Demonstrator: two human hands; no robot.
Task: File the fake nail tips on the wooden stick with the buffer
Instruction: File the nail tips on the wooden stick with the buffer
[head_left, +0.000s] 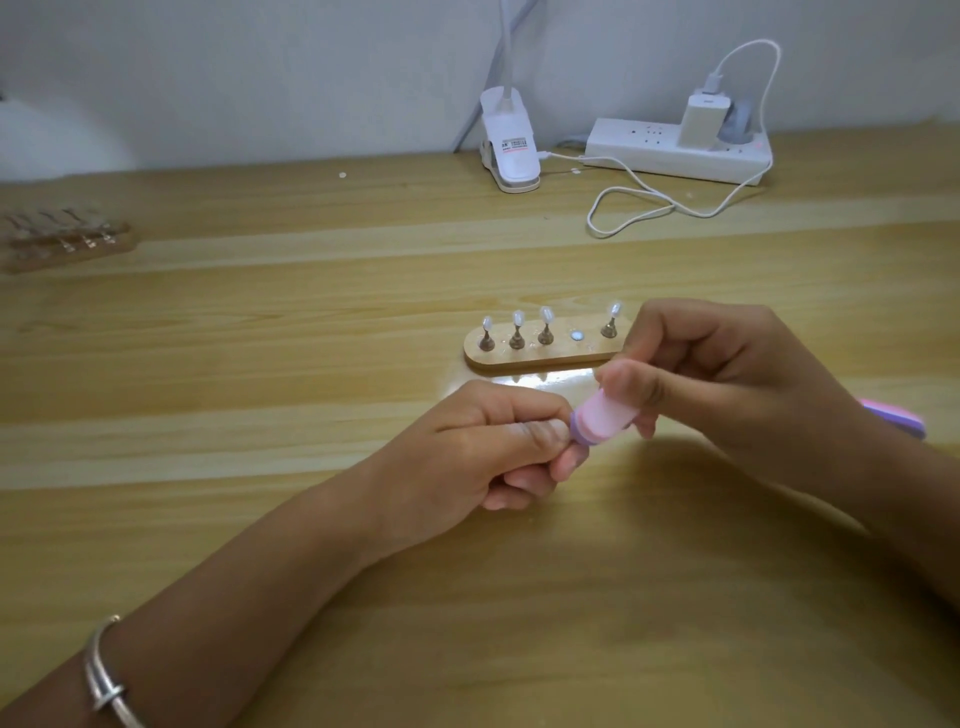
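Buffer (607, 417) pink with purple edge, gripped by right hand (727, 374); left hand (467, 451) curled at its tip, hold unseen.

We get pretty bright, soft light overall, nothing harsh. One white glare patch sits on the counter (311, 343) just in front of the wooden stand (540, 356), and faint soft shadows spread under both forearms. The pink buffer (610, 415) looks smeared with motion blur, the rack (62, 239) at the far left edge is mushy, and the counter's back edge bows from the wide lens.
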